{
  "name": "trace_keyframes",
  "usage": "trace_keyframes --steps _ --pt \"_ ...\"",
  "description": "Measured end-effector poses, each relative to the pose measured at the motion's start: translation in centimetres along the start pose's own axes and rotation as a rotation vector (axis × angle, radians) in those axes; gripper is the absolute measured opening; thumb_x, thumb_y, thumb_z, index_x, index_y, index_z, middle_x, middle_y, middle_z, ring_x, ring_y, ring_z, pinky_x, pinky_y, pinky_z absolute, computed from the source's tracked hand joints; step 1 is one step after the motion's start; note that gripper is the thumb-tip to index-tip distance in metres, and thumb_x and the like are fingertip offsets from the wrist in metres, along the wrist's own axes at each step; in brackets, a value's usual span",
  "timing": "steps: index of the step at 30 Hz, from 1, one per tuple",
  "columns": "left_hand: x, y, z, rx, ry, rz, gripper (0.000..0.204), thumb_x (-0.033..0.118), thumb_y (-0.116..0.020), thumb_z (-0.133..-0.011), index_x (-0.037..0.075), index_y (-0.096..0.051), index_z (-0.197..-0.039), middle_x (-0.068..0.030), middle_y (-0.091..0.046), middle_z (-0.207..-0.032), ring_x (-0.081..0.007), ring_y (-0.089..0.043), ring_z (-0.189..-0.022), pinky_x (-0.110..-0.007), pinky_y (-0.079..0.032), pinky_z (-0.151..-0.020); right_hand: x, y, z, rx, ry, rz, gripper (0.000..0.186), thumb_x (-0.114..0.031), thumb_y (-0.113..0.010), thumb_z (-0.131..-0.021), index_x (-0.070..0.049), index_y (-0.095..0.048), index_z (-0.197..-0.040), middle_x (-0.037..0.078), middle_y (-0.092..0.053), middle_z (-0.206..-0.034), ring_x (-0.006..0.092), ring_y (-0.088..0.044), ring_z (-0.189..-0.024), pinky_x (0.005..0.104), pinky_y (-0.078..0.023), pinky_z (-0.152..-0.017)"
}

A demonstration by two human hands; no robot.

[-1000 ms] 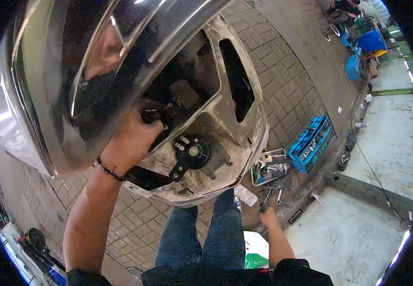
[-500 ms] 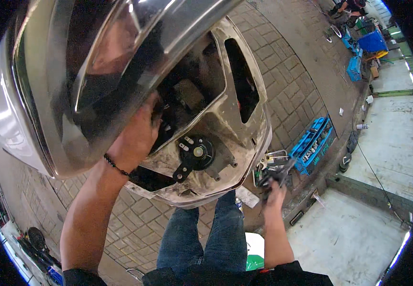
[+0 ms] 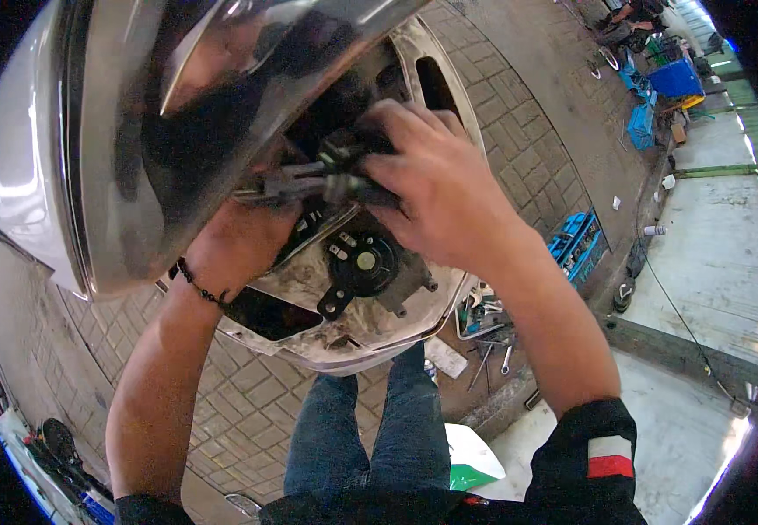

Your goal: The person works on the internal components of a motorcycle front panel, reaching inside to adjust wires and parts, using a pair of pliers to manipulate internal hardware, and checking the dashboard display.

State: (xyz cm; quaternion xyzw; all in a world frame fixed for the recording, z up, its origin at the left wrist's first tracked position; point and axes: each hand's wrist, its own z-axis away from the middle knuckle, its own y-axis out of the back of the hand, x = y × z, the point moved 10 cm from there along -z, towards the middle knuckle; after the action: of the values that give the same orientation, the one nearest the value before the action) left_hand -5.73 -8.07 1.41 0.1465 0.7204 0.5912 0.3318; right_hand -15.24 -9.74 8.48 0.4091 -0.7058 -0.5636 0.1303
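My right hand [image 3: 444, 179] grips a dark pair of pliers [image 3: 296, 181], blurred by motion, with the jaws pointing left over the opening in the scooter's front body. My left hand [image 3: 252, 232] reaches in under the edge of the glossy headlight unit [image 3: 213, 105]. Its fingers are hidden behind the pliers and that unit, so what they hold does not show. Just below both hands, a round black horn [image 3: 364, 262] with two metal terminals sits on the dusty pale front panel [image 3: 379, 325].
A blue toolbox [image 3: 578, 245] stands on the paving to the right. Nearer, a tray of tools [image 3: 482, 313] lies beside a wrench [image 3: 506, 360]. A white and green panel [image 3: 473, 459] is by my legs. Farther off at the upper right are blue bins [image 3: 676, 80] and a person.
My right hand has brought the pliers from beside the tools at the right up to the opening, close to my left hand. The left hand stays under the headlight unit.
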Motion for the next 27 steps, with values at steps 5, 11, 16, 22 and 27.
trace_keyframes --steps 5,11,16,22,27 --pt "-3.6 -1.6 0.2 -0.088 0.446 0.640 0.038 0.014 -0.056 -0.076 0.009 -0.053 -0.113 -0.0155 -0.052 -0.117 -0.0363 -0.046 -0.107 -0.043 -0.035 -0.095 0.2 -1.2 -2.0 -0.036 -0.017 0.006 0.026 -0.018 -0.067 -0.061 -0.007 -0.066 -0.084 0.017 -0.051 -0.104 0.0306 -0.048 -0.102 0.0432 -0.040 -0.084" --pt "-3.6 -1.3 -0.4 -0.128 0.503 0.762 0.037 0.016 -0.057 -0.077 0.007 -0.053 -0.112 -0.0180 -0.053 -0.112 -0.0388 -0.047 -0.104 -0.044 -0.036 -0.094 1.0 -2.0 -1.2 0.056 0.002 -0.052 0.024 -0.018 -0.066 -0.062 -0.006 -0.065 -0.083 0.017 -0.051 -0.100 0.0316 -0.049 -0.096 0.0439 -0.040 -0.082" --pt "-2.7 -0.8 -0.1 -0.070 0.362 0.525 0.035 0.021 -0.058 -0.078 0.006 -0.054 -0.110 -0.0201 -0.052 -0.110 -0.0419 -0.048 -0.098 -0.046 -0.036 -0.092 1.1 -0.2 0.0 0.127 -0.091 -0.123 0.024 -0.017 -0.067 -0.063 -0.004 -0.064 -0.082 0.018 -0.051 -0.100 0.0326 -0.049 -0.097 0.0435 -0.039 -0.082" --pt "-2.8 0.6 -0.1 -0.065 0.368 0.442 0.034 0.022 -0.058 -0.079 0.004 -0.053 -0.108 -0.0185 -0.055 -0.106 -0.0376 -0.054 -0.092 -0.043 -0.044 -0.083 2.6 2.4 7.6 0.225 -0.426 -0.231 0.026 -0.013 -0.069 -0.061 -0.003 -0.063 -0.085 0.019 -0.053 -0.098 0.0345 -0.052 -0.094 0.0399 -0.041 -0.081" --pt "-2.2 0.6 -1.1 -0.155 0.325 0.333 0.027 0.016 -0.058 -0.078 0.004 -0.054 -0.102 -0.0164 -0.057 -0.099 -0.0348 -0.058 -0.084 -0.042 -0.048 -0.073 5.4 2.1 22.6 0.531 -0.928 -0.294 0.020 -0.010 -0.067 -0.072 0.000 -0.061 -0.089 0.013 -0.057 -0.093 0.0244 -0.056 -0.084 0.0305 -0.044 -0.075"
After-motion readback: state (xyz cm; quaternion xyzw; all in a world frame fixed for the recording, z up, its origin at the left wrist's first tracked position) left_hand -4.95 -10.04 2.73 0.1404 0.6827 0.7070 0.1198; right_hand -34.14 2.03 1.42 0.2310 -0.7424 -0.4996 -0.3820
